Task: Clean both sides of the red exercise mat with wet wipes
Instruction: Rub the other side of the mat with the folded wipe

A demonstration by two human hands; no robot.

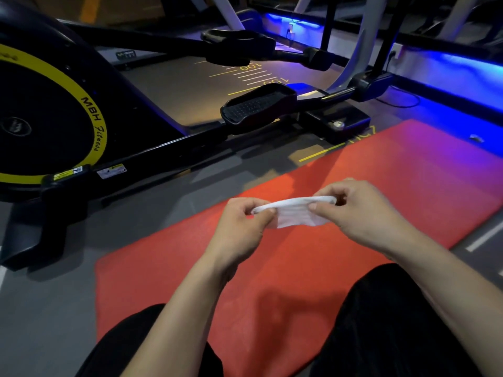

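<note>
Overhead, left hand (pixel 239 224), right hand (pixel 362 210) stretch wipe (pixel 296 213); mat (pixel 190 281) below.

The room is dim. Blue LED strips (pixel 449 65) glow at upper right, tinting the far end of the red exercise mat (pixel 408 170) purple. Wide-angle distortion bends edges; the background is soft.

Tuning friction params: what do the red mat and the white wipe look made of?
Red mat: looks like matte foam or rubber, with a fine grainy texture and no gloss. White wipe: thin, soft nonwoven sheet, probably; it wrinkles and sags between the left hand and right hand. Wetness can't be told.
</note>
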